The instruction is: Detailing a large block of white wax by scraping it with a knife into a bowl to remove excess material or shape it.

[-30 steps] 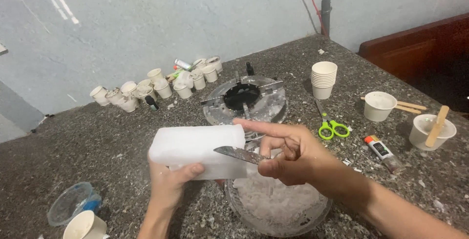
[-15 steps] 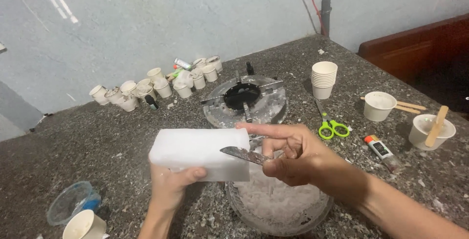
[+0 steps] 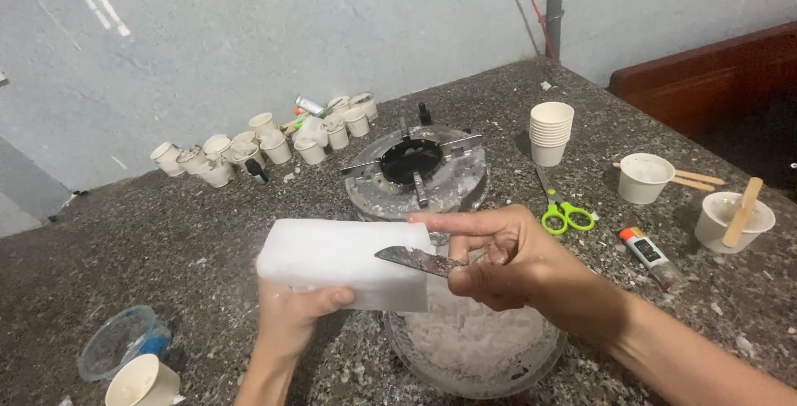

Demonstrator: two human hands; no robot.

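- Two hands at work over a speckled dark bench (image 3: 207, 248) that runs to a pale blue-grey wall (image 3: 249, 32); a dark red-brown wooden piece (image 3: 714, 74) stands at the far right.
- Burner (image 3: 417, 175): round metal stove ring, unlit, crusted white, at bench centre, just behind the hands.
- Bowl (image 3: 473, 356): clear, under the hands, its floor covered with white shavings. Judged: shaving is well begun, yet most of the block remains whole.
- Block (image 3: 332, 258): white, waxy-looking slab, held level above the near rim of the bowl.
- Left hand (image 3: 295, 315): grip closed under the block, thumb pressed on its near face.
- Right hand (image 3: 510, 261): grip pinching the knife (image 3: 418, 261), forefinger stretched flat along the block's top right edge; blade tip touches the block's right end.
- Cup stack (image 3: 550, 132): white paper cups, right of the burner.
- Two open cups at right: one (image 3: 646, 178) beside flat wooden sticks (image 3: 693, 178), one (image 3: 732, 222) with a stick standing in it.
- Small cups (image 3: 257, 144): a row along the wall, some tipped.
- Scissors (image 3: 564, 213): green-handled, lying flat near the right hand.
- Glue tube (image 3: 649, 252): orange cap, lying by the scissors.
- Near left corner: a clear tub (image 3: 116, 348) and a paper cup (image 3: 143, 381).
- White crumbs are scattered over the bench.
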